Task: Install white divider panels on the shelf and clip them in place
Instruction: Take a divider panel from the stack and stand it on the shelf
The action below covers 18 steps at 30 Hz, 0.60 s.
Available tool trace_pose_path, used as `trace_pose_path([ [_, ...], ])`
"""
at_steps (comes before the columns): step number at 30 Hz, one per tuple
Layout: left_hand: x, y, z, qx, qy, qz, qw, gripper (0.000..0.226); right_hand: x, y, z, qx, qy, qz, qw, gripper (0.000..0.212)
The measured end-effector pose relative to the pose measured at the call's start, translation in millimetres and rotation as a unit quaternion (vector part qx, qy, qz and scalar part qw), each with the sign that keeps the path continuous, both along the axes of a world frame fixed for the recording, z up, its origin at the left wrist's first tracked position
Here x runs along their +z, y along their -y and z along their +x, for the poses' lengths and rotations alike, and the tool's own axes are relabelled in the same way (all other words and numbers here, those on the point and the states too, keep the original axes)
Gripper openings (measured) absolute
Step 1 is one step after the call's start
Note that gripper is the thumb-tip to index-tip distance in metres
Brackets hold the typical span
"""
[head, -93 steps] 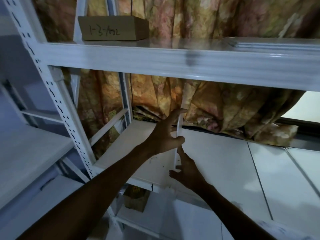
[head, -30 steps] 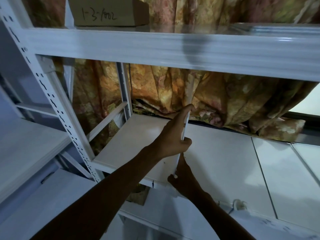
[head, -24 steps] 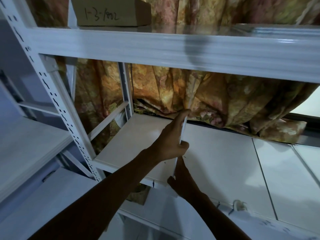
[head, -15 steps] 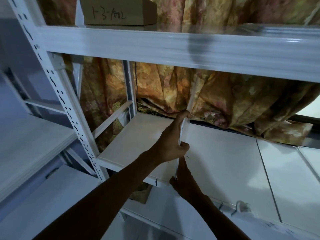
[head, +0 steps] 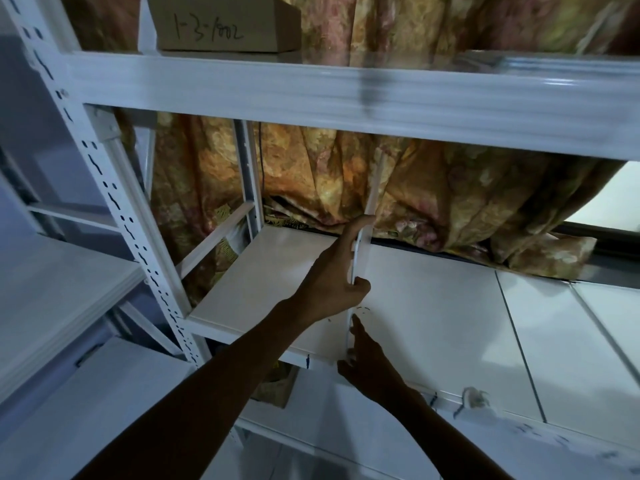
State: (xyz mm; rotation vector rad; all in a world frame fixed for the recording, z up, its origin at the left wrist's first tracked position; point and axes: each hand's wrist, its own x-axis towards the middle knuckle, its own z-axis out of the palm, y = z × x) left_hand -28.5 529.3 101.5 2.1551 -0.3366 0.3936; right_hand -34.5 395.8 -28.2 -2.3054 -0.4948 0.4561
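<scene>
A thin white divider panel (head: 373,188) stands upright and edge-on on the white shelf board (head: 429,306), reaching up toward the beam above. My left hand (head: 334,275) is closed around the panel's front edge at mid height, thumb on the right side. My right hand (head: 365,362) is lower, at the shelf's front lip, with its fingers pinching the panel's bottom edge. Whether a clip sits there is hidden by the hand.
The white upper beam (head: 346,95) crosses overhead with a cardboard box (head: 221,22) on the shelf above. A perforated white upright (head: 114,199) stands at left. A floral curtain (head: 450,202) hangs behind the shelf. Another white rack (head: 52,299) lies left.
Both hands stay on the panel. The view has drifted a little to the left and closer. My left hand's grip sits slightly lower on the panel's edge than three seconds ago.
</scene>
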Motion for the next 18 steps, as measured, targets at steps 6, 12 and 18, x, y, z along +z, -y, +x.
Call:
trace_pose_path([
  [6, -10.6, -10.2, 5.3, -0.019, 0.012, -0.005, 1.0, 0.096, 16.4, 4.5, 6.2, -0.003, 0.05, -0.038, 0.998, 0.089],
  [12, -9.1, -30.1, 4.6, -0.017, -0.021, -0.023, 0.999, 0.085, 25.8, 17.6, 5.6, 0.02, 0.103, -0.068, 0.992, 0.081],
  [18, -24.0, -49.5, 3.7, -0.042, -0.021, 0.024, 0.999, 0.059, 29.1, 24.7, -3.8, -0.031, 0.122, -0.048, 0.991, 0.073],
])
